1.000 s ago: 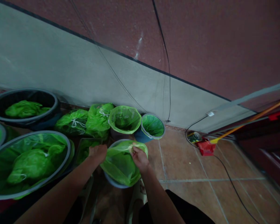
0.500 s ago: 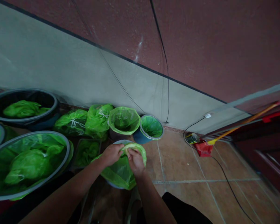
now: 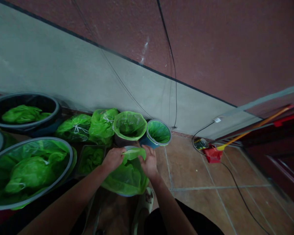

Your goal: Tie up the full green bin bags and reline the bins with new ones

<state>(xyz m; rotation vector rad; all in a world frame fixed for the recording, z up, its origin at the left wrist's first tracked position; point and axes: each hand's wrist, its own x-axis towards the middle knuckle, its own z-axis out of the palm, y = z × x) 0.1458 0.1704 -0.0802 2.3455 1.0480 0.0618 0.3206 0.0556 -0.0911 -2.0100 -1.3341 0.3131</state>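
A thin green garbage bag (image 3: 127, 178) covers most of a small bin (image 3: 128, 148) on the floor between my feet; only bits of the bin's pale rim show. My left hand (image 3: 114, 158) pinches the bag's edge on the far left side of the rim. At the far right side, my right hand (image 3: 149, 162) grips the same edge, and a strip of bag stretches between the two. Just beyond stand a bin lined with green bag (image 3: 129, 125) and a blue bin (image 3: 159, 132), also lined.
Two tied green bags (image 3: 103, 125) lean by the wall, beside a small tray (image 3: 91, 160) of green plastic. Large tubs (image 3: 72, 160) holding green bags stand at left. A red dustpan (image 3: 213, 154) with a yellow handle and a black cable lie right.
My hands have moved apart, the right one going right and slightly up. The bag's edge between them is now stretched into a strip.
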